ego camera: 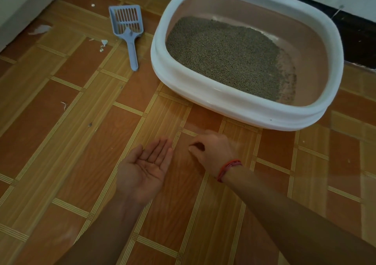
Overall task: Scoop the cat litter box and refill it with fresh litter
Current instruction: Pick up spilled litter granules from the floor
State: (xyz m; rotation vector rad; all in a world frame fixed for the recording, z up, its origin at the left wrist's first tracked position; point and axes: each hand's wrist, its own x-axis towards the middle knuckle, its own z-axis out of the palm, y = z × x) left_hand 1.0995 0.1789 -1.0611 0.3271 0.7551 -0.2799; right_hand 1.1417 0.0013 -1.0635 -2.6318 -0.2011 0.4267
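A white-rimmed litter box with a pinkish inside stands on the floor at the upper right. Grey-brown litter covers most of its bottom, thinner at the right end. A light blue slotted scoop lies flat on the floor left of the box, handle toward me. My left hand is held palm up and cupped just above the floor in front of the box, with a few tiny dark grains on the palm. My right hand, with a red thread on the wrist, is beside it, fingers curled down and pinched at the floor.
The floor is brown wood-pattern sheet with pale stripe lines. White scraps and a smear lie at the upper left near a pale wall. A black skirting strip runs behind the box.
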